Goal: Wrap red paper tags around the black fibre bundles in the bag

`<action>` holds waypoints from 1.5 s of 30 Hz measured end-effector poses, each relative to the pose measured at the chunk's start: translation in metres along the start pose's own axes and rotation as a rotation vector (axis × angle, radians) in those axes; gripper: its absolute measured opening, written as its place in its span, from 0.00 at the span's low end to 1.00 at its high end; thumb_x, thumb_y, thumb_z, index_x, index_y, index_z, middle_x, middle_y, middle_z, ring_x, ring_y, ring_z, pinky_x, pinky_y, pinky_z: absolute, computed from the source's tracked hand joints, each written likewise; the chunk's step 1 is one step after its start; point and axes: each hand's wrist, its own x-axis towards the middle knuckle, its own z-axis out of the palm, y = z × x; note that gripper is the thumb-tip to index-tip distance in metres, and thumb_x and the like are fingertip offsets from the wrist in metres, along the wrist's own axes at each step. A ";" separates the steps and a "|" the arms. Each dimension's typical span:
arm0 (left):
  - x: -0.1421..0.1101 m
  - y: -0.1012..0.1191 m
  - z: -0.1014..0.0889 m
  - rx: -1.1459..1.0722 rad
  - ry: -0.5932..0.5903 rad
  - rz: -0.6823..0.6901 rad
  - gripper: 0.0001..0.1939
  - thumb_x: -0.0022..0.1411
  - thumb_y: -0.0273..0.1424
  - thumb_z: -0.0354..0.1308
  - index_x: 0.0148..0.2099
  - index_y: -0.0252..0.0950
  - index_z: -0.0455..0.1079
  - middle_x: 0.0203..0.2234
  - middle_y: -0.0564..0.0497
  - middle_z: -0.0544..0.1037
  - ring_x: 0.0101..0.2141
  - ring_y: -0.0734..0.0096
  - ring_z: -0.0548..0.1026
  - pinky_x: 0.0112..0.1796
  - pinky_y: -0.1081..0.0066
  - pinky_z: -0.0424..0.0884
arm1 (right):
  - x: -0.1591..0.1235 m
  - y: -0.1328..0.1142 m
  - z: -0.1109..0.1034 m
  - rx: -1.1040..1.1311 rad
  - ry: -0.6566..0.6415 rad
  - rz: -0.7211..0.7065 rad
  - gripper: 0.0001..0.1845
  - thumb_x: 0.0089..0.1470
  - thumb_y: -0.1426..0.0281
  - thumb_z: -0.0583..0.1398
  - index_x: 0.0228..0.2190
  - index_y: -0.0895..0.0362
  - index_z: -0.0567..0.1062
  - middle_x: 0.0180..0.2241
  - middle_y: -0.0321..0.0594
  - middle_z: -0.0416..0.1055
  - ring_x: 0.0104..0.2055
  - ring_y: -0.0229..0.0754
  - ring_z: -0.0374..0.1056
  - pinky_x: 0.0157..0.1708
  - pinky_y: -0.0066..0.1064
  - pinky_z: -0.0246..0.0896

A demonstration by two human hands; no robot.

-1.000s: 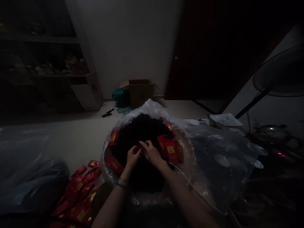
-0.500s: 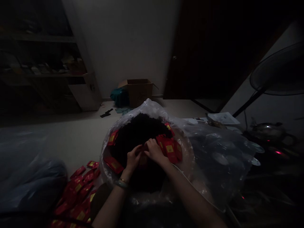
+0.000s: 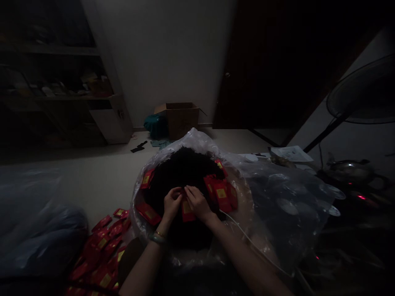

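Between my two hands is a small red packet with a yellow label, held at its upper edge. My left hand pinches the top left of it, fingers curled. My right hand closes on the top right and covers part of the label. Both hands are over a heap of dark, loose, crumbly stuff, perhaps dried leaves, in a round container lined with clear plastic. More red packets lie on the heap at the right, and others along its left side.
A pile of red packets lies at lower left beside a plastic-covered bundle. A white cord runs to the right under a clear plastic sheet. A kettle, a fan and an open cardboard box stand around.
My hands have come closer together at the packet, the right one slightly lower. More of the packet and its label now shows below the fingers.
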 end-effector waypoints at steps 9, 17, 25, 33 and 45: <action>0.001 0.001 -0.002 -0.063 -0.001 -0.071 0.16 0.45 0.30 0.61 0.40 0.33 0.71 0.23 0.51 0.77 0.26 0.71 0.76 0.31 0.72 0.72 | -0.002 0.001 -0.005 0.002 0.001 0.051 0.17 0.59 0.74 0.50 0.48 0.57 0.72 0.44 0.50 0.70 0.47 0.47 0.63 0.50 0.45 0.60; -0.005 0.010 0.000 0.042 -0.107 -0.012 0.13 0.49 0.33 0.60 0.38 0.35 0.74 0.30 0.47 0.80 0.32 0.66 0.77 0.35 0.69 0.72 | 0.027 0.006 -0.035 0.076 -0.310 0.163 0.04 0.54 0.74 0.58 0.30 0.58 0.74 0.30 0.42 0.72 0.36 0.42 0.64 0.37 0.32 0.61; -0.005 0.018 -0.003 0.003 -0.230 -0.192 0.20 0.50 0.44 0.60 0.36 0.30 0.77 0.15 0.52 0.73 0.16 0.76 0.66 0.18 0.77 0.59 | 0.024 0.014 -0.057 0.534 -0.236 0.473 0.11 0.49 0.70 0.60 0.37 0.57 0.76 0.33 0.40 0.76 0.35 0.42 0.69 0.37 0.33 0.63; -0.001 0.016 -0.003 -0.075 -0.088 -0.269 0.29 0.45 0.54 0.59 0.29 0.29 0.77 0.15 0.50 0.73 0.17 0.75 0.67 0.18 0.76 0.58 | 0.025 0.019 -0.056 0.825 -0.341 0.497 0.14 0.48 0.66 0.59 0.35 0.60 0.78 0.35 0.42 0.77 0.39 0.46 0.70 0.44 0.40 0.62; 0.003 0.011 -0.006 -0.093 -0.036 -0.377 0.31 0.48 0.57 0.54 0.28 0.30 0.76 0.17 0.47 0.76 0.20 0.68 0.73 0.22 0.72 0.66 | 0.021 0.003 -0.046 0.855 -0.563 0.598 0.20 0.52 0.55 0.56 0.29 0.58 0.78 0.22 0.33 0.71 0.26 0.37 0.64 0.33 0.32 0.62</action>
